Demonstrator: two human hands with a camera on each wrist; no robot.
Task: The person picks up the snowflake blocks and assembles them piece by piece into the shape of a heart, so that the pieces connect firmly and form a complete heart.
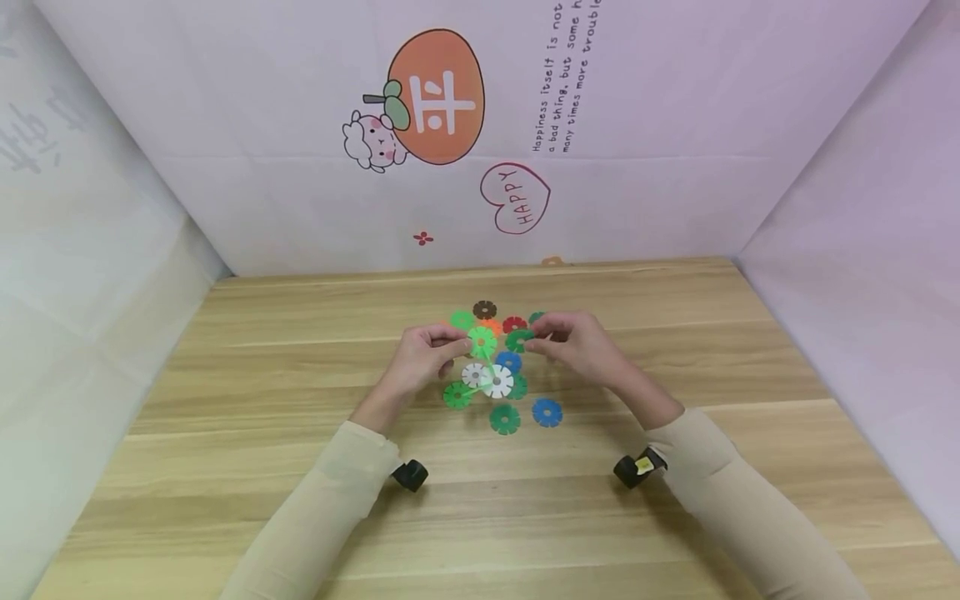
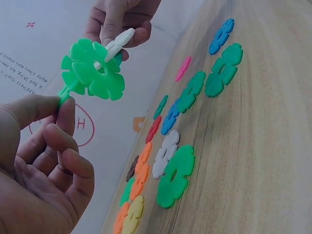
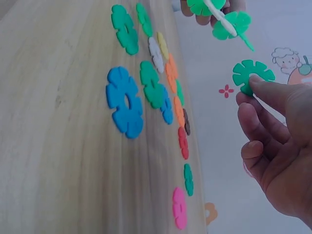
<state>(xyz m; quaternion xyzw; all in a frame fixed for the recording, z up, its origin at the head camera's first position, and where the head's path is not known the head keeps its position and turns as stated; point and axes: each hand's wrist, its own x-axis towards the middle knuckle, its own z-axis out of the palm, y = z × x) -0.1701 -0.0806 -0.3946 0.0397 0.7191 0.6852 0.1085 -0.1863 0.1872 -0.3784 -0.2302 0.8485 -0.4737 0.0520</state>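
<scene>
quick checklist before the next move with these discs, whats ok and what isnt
1. Left hand pinches the joined piece: ok.
2. Right hand pinches the dark green disc: ok.
3. Notches on the disc's side away from the thumb are uncovered: ok.
4. Dark green disc joined to the piece: not ok, they are apart.
5. Notches lined up for joining: cannot tell.

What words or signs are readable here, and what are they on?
"Happiness itself is not / a bad thing, but some h / many times more trouble": back wall, cut off at the picture's edge.
"HAPPY": red heart, same wall.
Orange fruit: white sideways character, unclear to me.
Left wall: faint marks, too blurred to read.
Discs: no lettering visible.
</scene>
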